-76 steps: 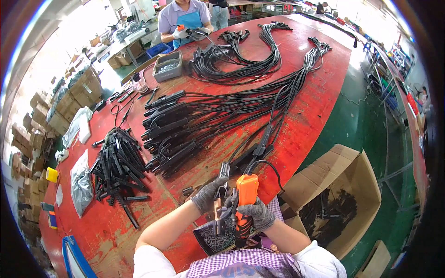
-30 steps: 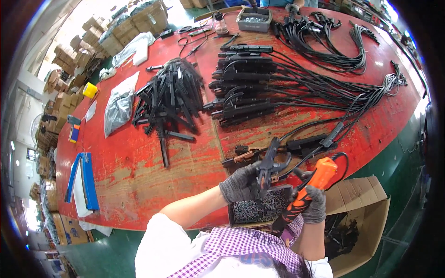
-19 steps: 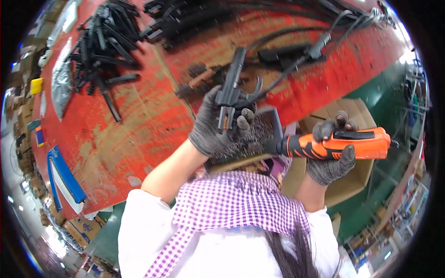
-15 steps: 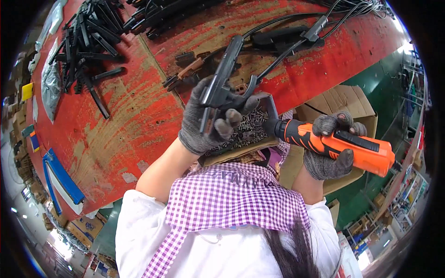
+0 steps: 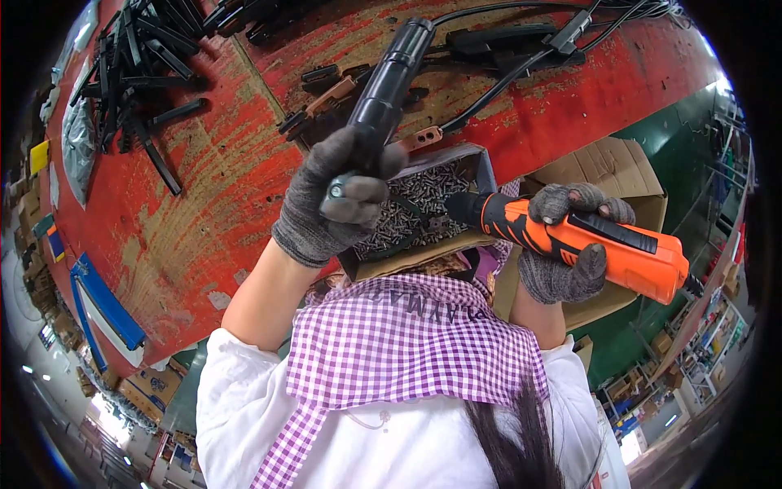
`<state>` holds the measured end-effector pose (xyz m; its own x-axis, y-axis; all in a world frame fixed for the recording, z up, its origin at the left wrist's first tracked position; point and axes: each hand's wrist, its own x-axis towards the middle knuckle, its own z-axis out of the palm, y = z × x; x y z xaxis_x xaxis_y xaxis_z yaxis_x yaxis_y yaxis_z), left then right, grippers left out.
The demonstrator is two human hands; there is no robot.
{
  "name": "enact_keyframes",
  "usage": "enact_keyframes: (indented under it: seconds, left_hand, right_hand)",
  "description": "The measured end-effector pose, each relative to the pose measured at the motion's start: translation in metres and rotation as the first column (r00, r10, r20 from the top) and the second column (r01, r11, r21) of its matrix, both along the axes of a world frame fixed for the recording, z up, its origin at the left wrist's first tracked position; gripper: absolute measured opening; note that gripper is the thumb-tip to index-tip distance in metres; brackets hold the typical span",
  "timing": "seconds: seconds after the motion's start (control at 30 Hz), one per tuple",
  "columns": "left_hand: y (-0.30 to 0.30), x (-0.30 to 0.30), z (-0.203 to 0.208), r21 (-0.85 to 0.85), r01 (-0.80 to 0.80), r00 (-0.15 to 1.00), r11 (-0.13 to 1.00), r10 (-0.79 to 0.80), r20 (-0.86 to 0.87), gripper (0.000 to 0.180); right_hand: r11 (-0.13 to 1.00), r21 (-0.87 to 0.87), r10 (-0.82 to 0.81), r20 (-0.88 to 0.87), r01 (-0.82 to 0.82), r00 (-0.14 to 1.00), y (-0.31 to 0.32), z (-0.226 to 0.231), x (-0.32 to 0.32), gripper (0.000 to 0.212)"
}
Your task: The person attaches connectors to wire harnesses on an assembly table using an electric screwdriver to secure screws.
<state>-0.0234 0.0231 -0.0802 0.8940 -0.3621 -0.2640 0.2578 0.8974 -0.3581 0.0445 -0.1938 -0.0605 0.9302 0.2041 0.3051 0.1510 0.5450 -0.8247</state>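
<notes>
the left glove (image 5: 314, 208) is grey knitted cloth, snug fitting, with a close cuff (image 5: 296, 246) at the wrist. the right glove (image 5: 547, 277) is the same kind, with small pale spots near its fingertips (image 5: 576, 196). bare forearms (image 5: 262, 287) run up into loose short sleeves (image 5: 238, 376) of a white shirt (image 5: 423, 447), which has a faint line drawing (image 5: 377, 420) on its front. over it is an apron (image 5: 407, 350) in purple and white checks, with dark lettering (image 5: 387, 295) and a hanging checked strip (image 5: 287, 450). long hair (image 5: 515, 444) falls over the shirt.
</notes>
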Motion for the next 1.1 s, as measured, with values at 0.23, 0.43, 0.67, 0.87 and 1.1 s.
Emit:
enact_keyframes:
  seconds: [0.23, 0.43, 0.67, 0.87, 1.1]
  left_hand:
    - [0.010, 0.001, 0.015, 0.700, 0.039, 0.999, 0.713, -0.030, -0.026, 0.047]
    - [0.002, -0.001, 0.017, 0.780, 0.169, 0.983, 0.603, -0.046, -0.177, 0.052]
    - [-0.003, -0.006, 0.016, 0.777, 0.185, 0.979, 0.601, -0.041, -0.202, 0.054]
    - [-0.003, -0.006, 0.016, 0.781, 0.198, 0.979, 0.592, -0.083, -0.185, 0.052]
    - [-0.008, -0.014, 0.002, 0.669, 0.217, 0.971, 0.711, -0.089, -0.220, 0.046]
  right_hand:
    - [0.997, 0.062, -0.040, -0.077, 0.044, 0.996, 0.008, -0.002, 0.000, 0.040]
    - [0.999, 0.041, -0.021, -0.010, 0.021, 1.000, 0.016, -0.009, -0.001, 0.036]
    - [0.998, -0.010, -0.065, -0.051, 0.065, 0.997, 0.021, -0.010, -0.004, 0.044]
    - [0.998, -0.033, -0.063, -0.067, 0.061, 0.996, 0.016, -0.005, -0.004, 0.044]
    - [0.990, 0.142, -0.003, 0.056, -0.005, 0.998, 0.010, 0.027, 0.004, 0.041]
